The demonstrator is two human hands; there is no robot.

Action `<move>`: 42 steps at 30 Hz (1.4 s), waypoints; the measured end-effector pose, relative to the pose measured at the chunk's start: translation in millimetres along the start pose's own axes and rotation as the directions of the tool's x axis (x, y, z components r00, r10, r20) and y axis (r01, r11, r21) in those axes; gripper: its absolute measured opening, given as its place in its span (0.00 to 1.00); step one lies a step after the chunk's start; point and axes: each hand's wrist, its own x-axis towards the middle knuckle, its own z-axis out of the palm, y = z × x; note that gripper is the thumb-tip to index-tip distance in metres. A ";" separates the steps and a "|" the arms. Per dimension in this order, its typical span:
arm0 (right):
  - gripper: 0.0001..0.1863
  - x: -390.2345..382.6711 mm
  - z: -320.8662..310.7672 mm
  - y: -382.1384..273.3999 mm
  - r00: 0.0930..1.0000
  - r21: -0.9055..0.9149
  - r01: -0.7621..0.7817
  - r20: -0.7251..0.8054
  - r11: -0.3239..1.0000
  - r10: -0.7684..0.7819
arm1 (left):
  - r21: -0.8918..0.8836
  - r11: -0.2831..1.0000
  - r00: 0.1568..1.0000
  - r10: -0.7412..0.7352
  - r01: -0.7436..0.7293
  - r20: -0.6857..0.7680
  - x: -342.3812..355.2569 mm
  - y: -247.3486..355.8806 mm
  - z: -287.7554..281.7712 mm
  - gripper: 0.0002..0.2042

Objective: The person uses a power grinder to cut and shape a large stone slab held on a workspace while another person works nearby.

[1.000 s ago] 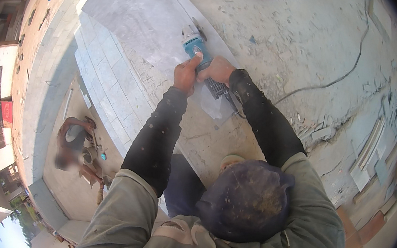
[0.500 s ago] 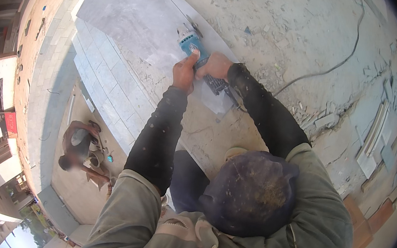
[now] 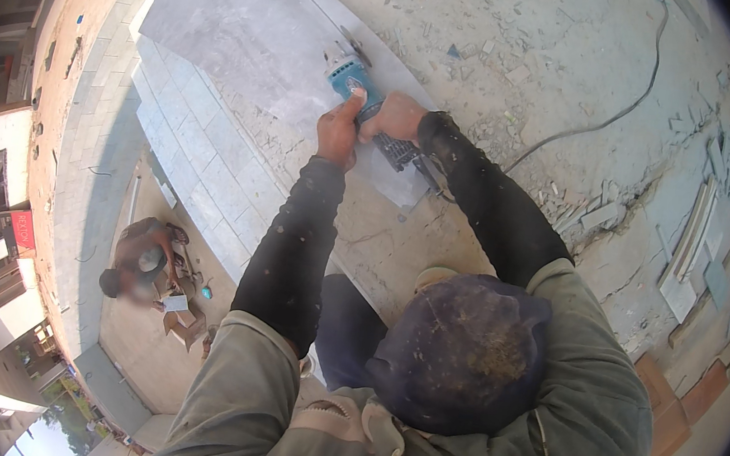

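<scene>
A teal angle grinder [image 3: 351, 80] with a silver front and a black vented rear lies in both my hands. My left hand [image 3: 338, 131] is closed round the near-left side of its body, thumb up along the teal casing. From the right, my right hand [image 3: 397, 117] wraps round the body behind the teal part. At the far end, a thin disc [image 3: 362, 54] stands on edge at a dark line that runs along a large grey slab [image 3: 235, 21]. Whether the disc is turning I cannot tell.
A power cable [image 3: 577, 131] curves over the dusty, chip-strewn ground on the right. Narrow offcuts [image 3: 690, 241] and brown boards [image 3: 670, 416] lie far right. Light tiles [image 3: 190, 129] cover the left. A co-worker [image 3: 142, 260] crouches at lower left with a pale piece [image 3: 176, 303] in hand.
My hands and the grinder have stayed almost in place. The co-worker's arm has drawn back from its stretched reach, and a pale flat piece now shows at their hands.
</scene>
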 end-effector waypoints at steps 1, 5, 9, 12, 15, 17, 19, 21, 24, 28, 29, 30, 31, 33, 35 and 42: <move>0.29 0.3 0.5 0.3 1.000 -0.005 0.003 -0.003 1.000 -0.003 | -0.005 1.000 1.000 0.003 -0.003 0.007 0.6 -1.4 -1.2 0.17; 0.30 1.3 2.1 7.9 1.000 -0.002 0.026 -0.003 1.000 -0.026 | 0.018 1.000 1.000 -0.021 0.022 -0.008 -2.7 -2.6 1.7 0.17; 0.29 -3.5 4.7 10.7 1.000 -0.021 0.010 -0.022 1.000 -0.010 | 0.055 0.998 0.999 -0.037 0.038 -0.027 -8.5 -3.4 3.2 0.15; 0.29 -8.3 5.0 11.8 1.000 0.000 0.011 -0.012 1.000 -0.011 | 0.047 0.999 1.000 -0.026 0.026 -0.009 -10.8 -6.9 1.4 0.15; 0.29 -11.0 4.1 12.9 1.000 -0.011 0.014 -0.010 1.000 -0.014 | 0.028 1.000 1.000 -0.013 0.013 0.013 -12.6 -10.0 2.8 0.15; 0.29 -12.0 4.1 12.2 1.000 -0.042 0.024 -0.015 0.999 -0.025 | 0.014 1.000 1.000 0.001 -0.001 0.017 -12.6 -12.0 3.0 0.16; 0.29 -13.2 3.9 10.6 1.000 -0.038 0.023 -0.017 0.999 -0.024 | -0.001 1.000 1.000 0.020 -0.020 0.013 -11.4 -14.5 1.5 0.17; 0.29 -13.6 3.7 10.7 1.000 -0.034 0.009 -0.018 0.999 -0.010 | 0.006 1.000 1.000 0.011 -0.011 0.009 -12.1 -13.4 3.1 0.17; 0.29 -14.3 3.7 8.8 1.000 -0.031 -0.009 -0.014 0.999 0.009 | 0.010 1.000 1.000 0.005 -0.005 0.003 -13.4 -12.0 3.8 0.18; 0.29 -11.6 4.8 15.9 1.000 -0.002 0.001 -0.018 1.000 -0.001 | 0.010 1.000 1.000 -0.014 0.014 -0.001 -14.8 -12.2 6.1 0.18; 0.29 -11.3 5.6 16.2 1.000 0.013 0.008 -0.019 1.000 -0.008 | 0.011 1.000 1.000 -0.016 0.016 0.002 -14.1 -13.2 4.6 0.18; 0.29 -11.5 5.9 17.0 1.000 0.006 0.011 -0.020 1.000 -0.011 | 0.012 1.000 1.000 -0.019 0.019 0.004 -13.6 -14.3 3.3 0.18; 0.29 -11.8 5.9 18.0 1.000 0.000 0.014 -0.022 1.000 -0.014 | 0.014 1.000 1.000 -0.022 0.022 0.007 -13.2 -15.5 2.1 0.18; 0.29 -15.7 6.0 14.8 1.000 -0.016 0.015 -0.018 1.000 -0.016 | 0.016 1.000 1.000 -0.021 0.021 0.000 -15.3 -16.0 0.8 0.17; 0.28 -19.2 5.1 13.5 1.000 -0.036 0.011 -0.010 0.999 -0.012 | 0.028 1.000 1.000 -0.014 0.014 0.001 -17.5 -16.7 1.5 0.17; 0.30 -25.5 8.0 25.4 0.998 -0.024 0.025 -0.056 0.999 -0.026 | 0.061 0.998 1.000 -0.005 0.005 0.006 -29.4 -19.1 11.1 0.16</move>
